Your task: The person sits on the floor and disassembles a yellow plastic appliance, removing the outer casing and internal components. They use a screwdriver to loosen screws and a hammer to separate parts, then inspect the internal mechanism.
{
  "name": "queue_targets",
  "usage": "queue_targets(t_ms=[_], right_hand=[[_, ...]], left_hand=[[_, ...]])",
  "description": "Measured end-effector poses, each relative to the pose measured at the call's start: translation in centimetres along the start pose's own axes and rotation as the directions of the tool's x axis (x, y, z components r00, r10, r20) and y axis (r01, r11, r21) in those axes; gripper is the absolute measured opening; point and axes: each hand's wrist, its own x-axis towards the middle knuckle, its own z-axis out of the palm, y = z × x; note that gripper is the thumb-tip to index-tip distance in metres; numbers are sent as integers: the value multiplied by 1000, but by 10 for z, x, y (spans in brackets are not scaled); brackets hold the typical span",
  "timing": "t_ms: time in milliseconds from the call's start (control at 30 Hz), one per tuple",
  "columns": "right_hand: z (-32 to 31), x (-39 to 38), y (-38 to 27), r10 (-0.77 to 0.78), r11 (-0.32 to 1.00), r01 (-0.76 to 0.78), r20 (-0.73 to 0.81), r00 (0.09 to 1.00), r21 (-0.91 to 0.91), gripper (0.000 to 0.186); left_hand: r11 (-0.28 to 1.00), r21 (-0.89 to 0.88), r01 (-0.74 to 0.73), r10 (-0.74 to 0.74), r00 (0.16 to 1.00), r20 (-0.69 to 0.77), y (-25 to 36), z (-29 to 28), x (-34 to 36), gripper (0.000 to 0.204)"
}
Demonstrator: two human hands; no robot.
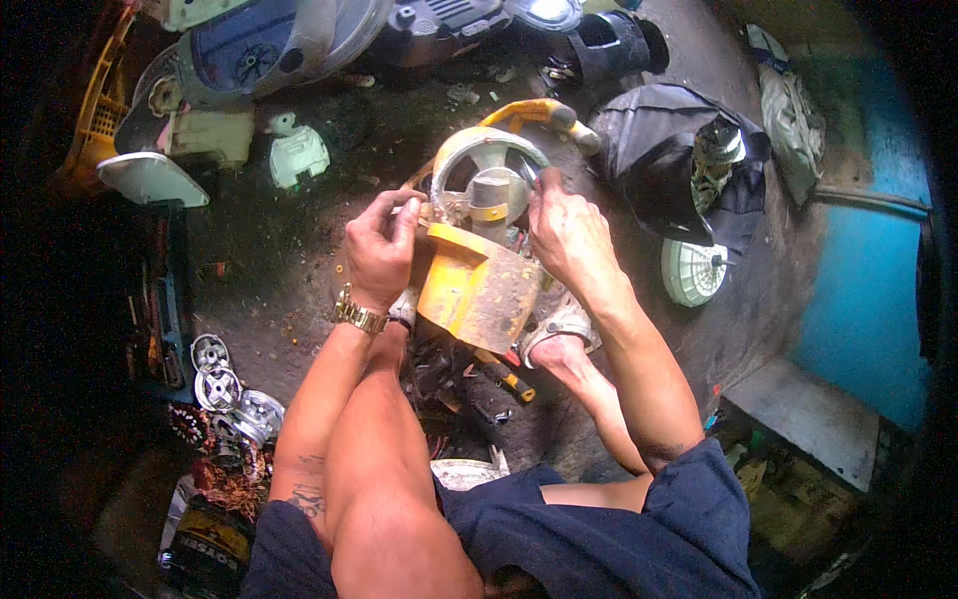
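A person sits low over a dirty concrete floor (299, 250), seen from above, knees spread, working on a worn yellow power-tool housing (477, 285) held between the feet near the middle of the scene. A grey motor hub (491, 195) sits inside a pale ring guard (489, 145) at the far end of the housing.

The left hand (381, 248), with a gold watch (357, 314) at the wrist, is curled nearly closed, its fingertips pinching the left rim of the housing by the guard. The right hand (567, 232) is half closed, fingers pressing on the right edge of the ring guard; whether it holds a small part or tool is hidden.

Doing this well seems to call for steady bracing with the feet and even pressure from both sides, so the guard does not twist.

Nearby lie a yellow-handled screwdriver (509, 377) just under the housing, round metal motor parts (232, 389) to the near left, a white vented cap (693, 272) to the right, and a dark cloth bag (679, 150) far right.
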Motion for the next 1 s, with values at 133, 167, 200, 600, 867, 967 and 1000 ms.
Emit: queue_targets(t_ms=[133, 167, 200, 600, 867, 967, 1000], right_hand=[[3, 7, -8, 20, 999, -20, 7, 1000, -35, 28], [3, 9, -9, 27, 999, -27, 7, 1000, -43, 29], [5, 11, -9, 22, 998, -21, 11, 1000, -57, 29], [6, 27, 5, -68, 996, 73, 98, 993, -43, 26], [6, 22, 10, -55, 998, 59, 124, 991, -32, 24], [7, 13, 12, -22, 995, 37, 162, 987, -90, 27], [4, 6, 14, -20, 995, 35, 160, 987, -96, 27]], left_hand=[[998, 67, 8, -12, 999, 47, 10, -6, 3, 16], [998, 62, -11, 8, 999, 50, 11, -5, 3, 16], [998, 54, -8, 5, 999, 47, 10, -4, 3, 15], [993, 106, 50, -52, 999, 11, 11, -4, 0, 19], [986, 162, 40, -38, 999, -17, 13, -1, -1, 18], [982, 185, -31, 40, 998, -43, 3, 0, -1, 17], [981, 192, -10, 19, 999, -41, 2, 0, -2, 17]])
